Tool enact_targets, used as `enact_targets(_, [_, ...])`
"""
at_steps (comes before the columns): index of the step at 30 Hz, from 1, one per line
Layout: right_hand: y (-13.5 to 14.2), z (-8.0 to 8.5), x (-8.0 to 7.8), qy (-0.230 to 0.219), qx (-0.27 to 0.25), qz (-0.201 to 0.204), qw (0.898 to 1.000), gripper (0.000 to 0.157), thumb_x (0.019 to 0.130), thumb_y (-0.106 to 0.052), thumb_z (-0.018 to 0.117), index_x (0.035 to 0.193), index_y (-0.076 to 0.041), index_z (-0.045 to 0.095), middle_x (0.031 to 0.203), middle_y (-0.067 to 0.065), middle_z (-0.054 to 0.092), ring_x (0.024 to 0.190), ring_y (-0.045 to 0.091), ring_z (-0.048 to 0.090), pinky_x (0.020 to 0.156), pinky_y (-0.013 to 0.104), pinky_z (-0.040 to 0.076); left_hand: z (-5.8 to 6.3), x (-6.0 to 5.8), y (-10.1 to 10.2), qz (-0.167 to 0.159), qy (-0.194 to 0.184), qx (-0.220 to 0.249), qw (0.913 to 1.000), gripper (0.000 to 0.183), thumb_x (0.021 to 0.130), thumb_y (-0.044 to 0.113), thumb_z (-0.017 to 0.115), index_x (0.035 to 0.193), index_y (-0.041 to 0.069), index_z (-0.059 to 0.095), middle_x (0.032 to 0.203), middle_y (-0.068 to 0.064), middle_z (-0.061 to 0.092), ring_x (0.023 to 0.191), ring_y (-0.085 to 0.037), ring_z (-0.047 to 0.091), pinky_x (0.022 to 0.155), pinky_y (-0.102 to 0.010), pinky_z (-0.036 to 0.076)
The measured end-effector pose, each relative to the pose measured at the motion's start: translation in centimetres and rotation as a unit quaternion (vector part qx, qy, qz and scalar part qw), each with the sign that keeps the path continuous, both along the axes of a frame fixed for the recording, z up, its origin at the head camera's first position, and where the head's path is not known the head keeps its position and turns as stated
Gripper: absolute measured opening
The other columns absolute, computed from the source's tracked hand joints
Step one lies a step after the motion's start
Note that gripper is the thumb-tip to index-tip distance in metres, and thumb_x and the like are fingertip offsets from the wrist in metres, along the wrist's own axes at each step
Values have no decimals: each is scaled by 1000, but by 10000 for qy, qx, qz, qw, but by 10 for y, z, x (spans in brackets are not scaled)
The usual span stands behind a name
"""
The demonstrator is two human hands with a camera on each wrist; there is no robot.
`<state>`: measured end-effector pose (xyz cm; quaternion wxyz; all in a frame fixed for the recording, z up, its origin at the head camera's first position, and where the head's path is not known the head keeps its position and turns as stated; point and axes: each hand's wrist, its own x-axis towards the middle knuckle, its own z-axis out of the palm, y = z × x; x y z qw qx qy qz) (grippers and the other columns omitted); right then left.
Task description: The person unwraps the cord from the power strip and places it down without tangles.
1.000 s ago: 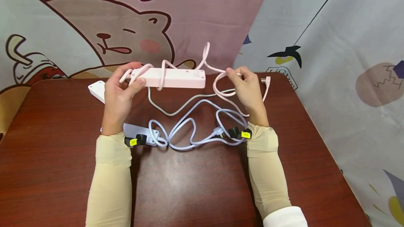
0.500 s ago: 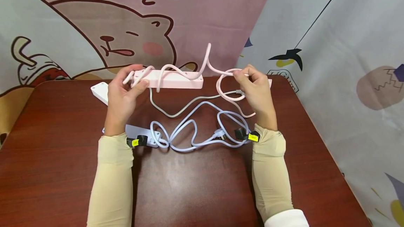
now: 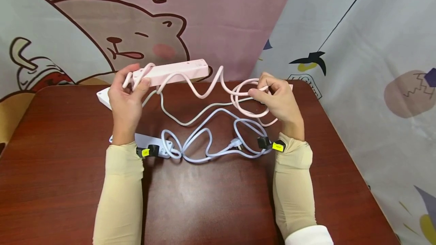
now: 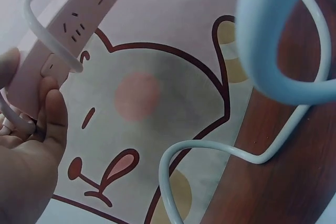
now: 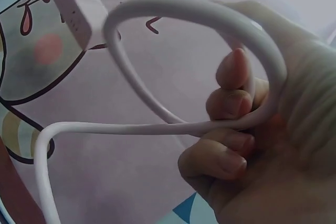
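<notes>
My left hand (image 3: 126, 99) grips one end of a pink power strip (image 3: 184, 70) above the back of the table, its far end tilted up to the right. Sockets and a switch show on the strip (image 4: 73, 27) in the left wrist view. A pink cord (image 3: 200, 96) winds round the gripped end and runs in waves to my right hand (image 3: 281, 99). Curled fingers of the right hand (image 5: 262, 156) hold loops of this cord (image 5: 194, 11). Part of the pink plug shows behind the right hand in the head view.
On the brown table (image 3: 204, 207) lies a light blue power strip (image 3: 150, 143) with a tangled blue cord (image 3: 197, 160) and plug (image 3: 235, 143). A white power strip (image 3: 103, 96), partly hidden by the left hand, has its pale cord (image 3: 185, 124) stretched rightward. A printed curtain (image 3: 231, 22) hangs behind.
The cord has come off most of the pink strip's length and sags between the hands. The right hand has moved right, gathering loops. The strip's far end has risen and shifted left.
</notes>
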<state>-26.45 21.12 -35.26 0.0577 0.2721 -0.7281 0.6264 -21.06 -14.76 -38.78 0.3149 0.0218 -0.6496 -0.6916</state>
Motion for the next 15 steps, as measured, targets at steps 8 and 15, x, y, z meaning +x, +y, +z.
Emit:
enact_targets(8, [1,-11,-8,-71,702,32,9975,35,86,1,75,65,-5,47,69,-8,36,64,10,33,56,25,22,2,1,0,-39,256,399,9989,36,90,2,74,125,6,67,115,-1,68,99,-13,65,84,-16,56])
enact_targets(15, [-2,-28,-19,-561,1216,-235,9907,38,86,-11,79,66,-12,47,70,-10,36,65,9,34,57,25,24,1,1,0,-141,406,725,9964,34,91,1,73,124,3,67,113,-5,67,91,-13,65,78,-17,58])
